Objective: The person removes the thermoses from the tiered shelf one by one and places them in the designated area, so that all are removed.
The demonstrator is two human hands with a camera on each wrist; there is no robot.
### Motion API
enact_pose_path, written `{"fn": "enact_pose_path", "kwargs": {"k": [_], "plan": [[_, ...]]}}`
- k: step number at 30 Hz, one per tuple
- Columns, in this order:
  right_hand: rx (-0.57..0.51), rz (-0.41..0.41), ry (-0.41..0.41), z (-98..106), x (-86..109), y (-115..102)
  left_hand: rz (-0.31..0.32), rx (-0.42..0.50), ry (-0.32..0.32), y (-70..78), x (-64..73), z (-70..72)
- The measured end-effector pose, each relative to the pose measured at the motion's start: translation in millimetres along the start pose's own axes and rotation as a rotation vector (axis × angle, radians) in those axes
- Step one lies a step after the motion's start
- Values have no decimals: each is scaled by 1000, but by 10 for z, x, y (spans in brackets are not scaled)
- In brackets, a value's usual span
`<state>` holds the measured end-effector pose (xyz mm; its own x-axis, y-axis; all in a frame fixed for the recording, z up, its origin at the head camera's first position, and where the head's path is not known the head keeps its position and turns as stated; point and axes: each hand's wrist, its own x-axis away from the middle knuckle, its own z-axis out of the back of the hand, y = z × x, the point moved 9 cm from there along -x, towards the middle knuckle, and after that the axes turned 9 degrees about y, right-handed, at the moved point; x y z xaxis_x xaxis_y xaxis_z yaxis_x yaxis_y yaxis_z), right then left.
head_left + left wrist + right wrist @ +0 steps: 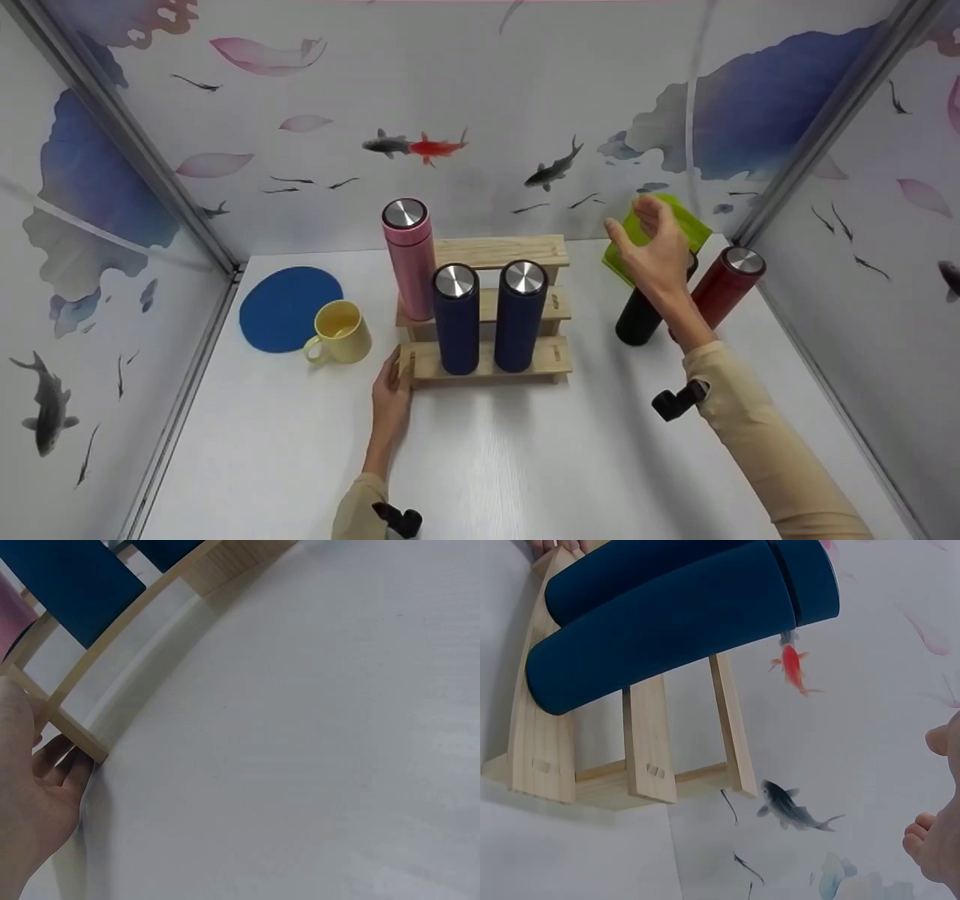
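Note:
My left hand (390, 397) grips the front left end of a three-step wooden rack (486, 364); in the left wrist view its fingers curl round the end piece. Two dark blue thermos bottles (519, 322) stand upright side by side on the front step. A pink thermos (414, 277) stands behind them on the left of the middle step. My right hand (658, 255) is raised at the right, holding nothing, thumb and fingers spread apart. Below it are a black bottle (637, 319), partly hidden by the hand and wrist, and a dark red thermos (727, 285).
A yellow mug (349, 343) stands left of the rack, in front of a round blue mat (281, 307). Behind the right hand lies a bright green cloth-like piece (688, 217). Printed walls (465, 202) enclose the white table (480, 465) at the back and sides.

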<state>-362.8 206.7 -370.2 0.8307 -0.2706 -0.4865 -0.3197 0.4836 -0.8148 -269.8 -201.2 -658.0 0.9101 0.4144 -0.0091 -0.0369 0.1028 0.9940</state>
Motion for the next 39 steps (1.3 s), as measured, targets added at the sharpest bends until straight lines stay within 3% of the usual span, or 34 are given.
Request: {"fn": "enact_pose_path", "kwargs": {"k": [16,24,34,39], "plan": [[-51,108,-50,-427,0,-671,-17,4,8,10,-30,1],[-57,148,-112,-656,38,-957,10,8,-4,-8,-8,-9],[-7,172,-204,-952,141,-1213,31,36,-1,7,-8,-22],[-45,159,-226,-1082,159,-1311,46,39,3,-18,-24,-7]]}}
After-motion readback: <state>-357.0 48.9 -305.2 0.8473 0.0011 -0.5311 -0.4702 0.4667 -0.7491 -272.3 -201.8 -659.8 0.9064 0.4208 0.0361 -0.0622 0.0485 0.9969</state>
